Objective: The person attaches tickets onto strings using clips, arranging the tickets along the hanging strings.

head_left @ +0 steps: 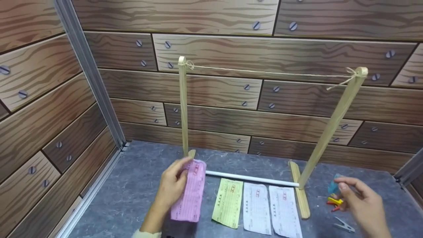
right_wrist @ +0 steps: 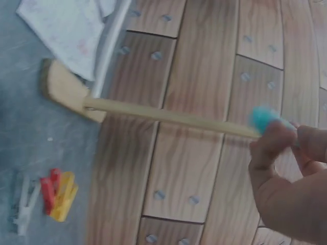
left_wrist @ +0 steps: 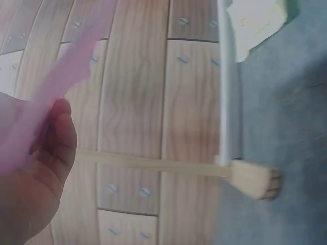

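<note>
As the left hand [head_left: 172,183] pinches a pink slip [head_left: 190,203] above the table [head_left: 109,205] and the right hand [head_left: 366,201] a blue clip [head_left: 333,186], the step appears to be pegging up paper, which calls next for raising both to the string [head_left: 271,71].

The person's left hand [head_left: 173,181] is bare, with slim fingers and a smooth back that narrows to a slender wrist. Just below it, a pale, off-white sleeve [head_left: 147,234] ends in a plain cuff around the left forearm [head_left: 153,218]; the lower edge of the head view cuts it off, so only this strip shows and its weave is too small to tell. The right hand [head_left: 365,201] is bare too, its skin uncovered down to the picture's edge, with a short, rounded thumbnail [head_left: 343,186]. In the right wrist view its fingertips are blurred.
</note>
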`<state>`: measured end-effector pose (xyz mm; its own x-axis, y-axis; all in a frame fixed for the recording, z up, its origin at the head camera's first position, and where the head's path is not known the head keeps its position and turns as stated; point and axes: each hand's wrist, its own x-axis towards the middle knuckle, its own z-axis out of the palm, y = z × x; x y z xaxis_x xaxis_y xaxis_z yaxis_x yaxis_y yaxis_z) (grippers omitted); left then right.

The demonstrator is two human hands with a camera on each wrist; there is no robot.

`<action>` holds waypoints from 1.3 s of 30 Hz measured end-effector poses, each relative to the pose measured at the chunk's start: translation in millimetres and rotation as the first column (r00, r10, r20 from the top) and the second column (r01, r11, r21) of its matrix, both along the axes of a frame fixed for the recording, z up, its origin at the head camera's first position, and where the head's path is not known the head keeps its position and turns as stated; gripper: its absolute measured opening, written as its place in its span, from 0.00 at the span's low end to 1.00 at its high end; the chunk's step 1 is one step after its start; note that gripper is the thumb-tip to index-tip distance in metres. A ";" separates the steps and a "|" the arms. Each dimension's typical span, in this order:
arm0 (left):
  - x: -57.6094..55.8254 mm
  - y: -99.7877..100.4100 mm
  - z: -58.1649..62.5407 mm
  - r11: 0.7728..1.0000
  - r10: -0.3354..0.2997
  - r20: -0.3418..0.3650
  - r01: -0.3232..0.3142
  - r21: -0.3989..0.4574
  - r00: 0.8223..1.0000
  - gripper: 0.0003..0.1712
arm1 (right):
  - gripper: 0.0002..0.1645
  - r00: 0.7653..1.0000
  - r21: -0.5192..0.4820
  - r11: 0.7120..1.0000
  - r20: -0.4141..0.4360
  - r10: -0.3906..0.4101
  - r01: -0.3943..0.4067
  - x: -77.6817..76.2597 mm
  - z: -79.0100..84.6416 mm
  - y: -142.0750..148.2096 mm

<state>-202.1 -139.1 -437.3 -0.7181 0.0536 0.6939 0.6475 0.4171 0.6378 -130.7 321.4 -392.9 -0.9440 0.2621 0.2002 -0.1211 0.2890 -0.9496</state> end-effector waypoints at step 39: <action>-74.3 14.9 200.2 0.946 -0.074 -0.014 0.075 0.314 0.997 0.06 | 0.20 0.799 0.182 0.850 -0.289 0.527 -0.495 -35.2 157.2 -101.6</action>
